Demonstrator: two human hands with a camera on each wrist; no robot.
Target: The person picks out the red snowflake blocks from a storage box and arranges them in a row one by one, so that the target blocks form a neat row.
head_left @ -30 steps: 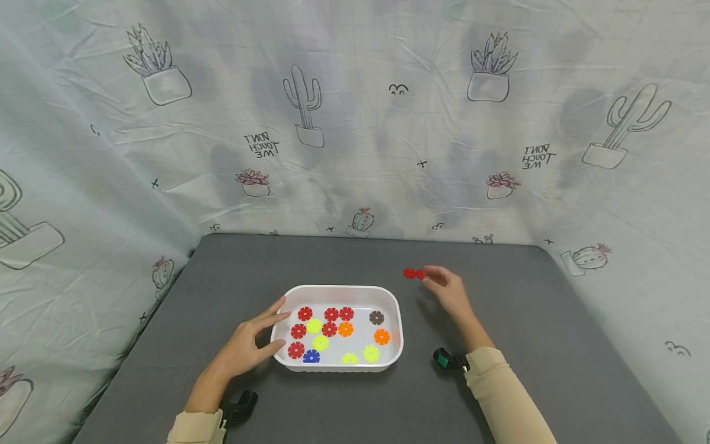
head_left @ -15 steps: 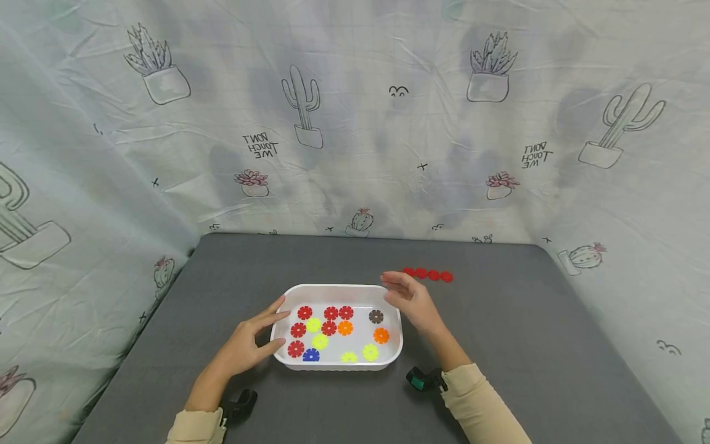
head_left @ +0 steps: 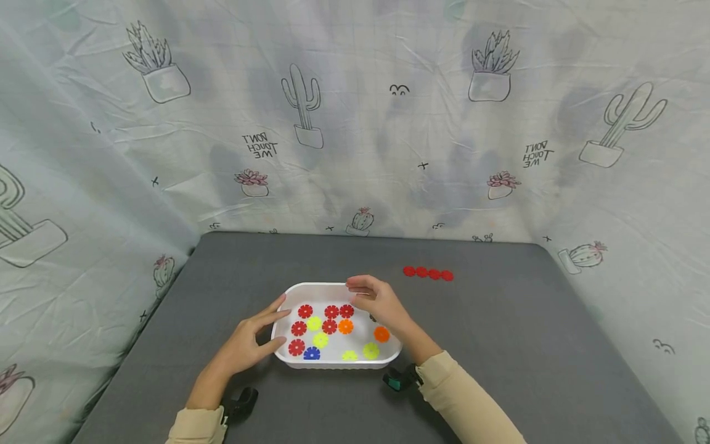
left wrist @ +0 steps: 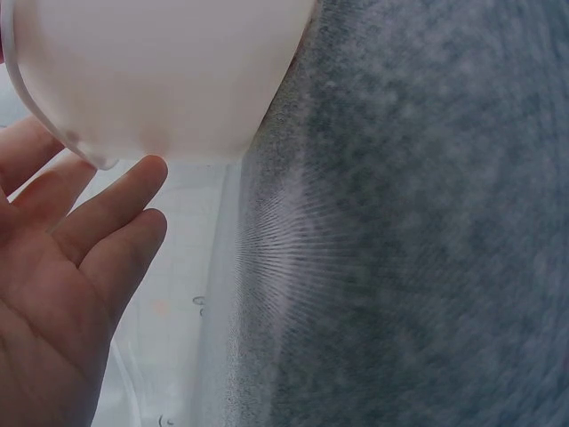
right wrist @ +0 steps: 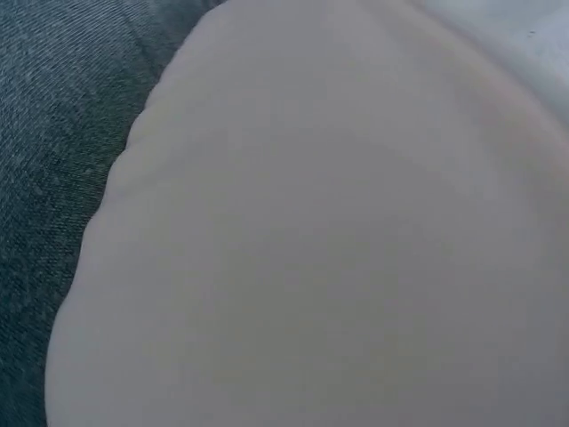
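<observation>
A white tray [head_left: 288,295] sits on the grey bench [head_left: 499,345], a little toward seven o'clock from the bench's middle in the head view. Inside it lie small toothed discs: six red discs [head_left: 331,311], most of them toward the tray's eleven o'clock side, four yellow discs [head_left: 320,340] through the middle and along the six o'clock wall, two orange discs [head_left: 381,334], and one blue disc [head_left: 312,353] against the near wall at seven o'clock. A dark disc shows only as a sliver under the right hand.

The left hand [head_left: 245,344] rests against the tray's nine o'clock end with its grip wide and holding nothing: fingers straight along the outer wall, thumb near the rim's corner. The left wrist view shows the same straight fingers [left wrist: 107,209] lying just under the tray's white wall [left wrist: 169,71].

The right hand [head_left: 379,303] hovers over the tray's one o'clock part, fingers loosely bent and pointing toward nine o'clock, fingertips above the rim just beside the red discs. Its grip is slack, and nothing can be seen between the fingers. The right wrist view is filled by a pale blur with a strip of bench at its nine o'clock edge.

Well apart from the tray, toward two o'clock, a row of four red discs [head_left: 428,273] lies edge to edge on the bench. A cactus-print cloth [head_left: 355,123] hangs behind.
</observation>
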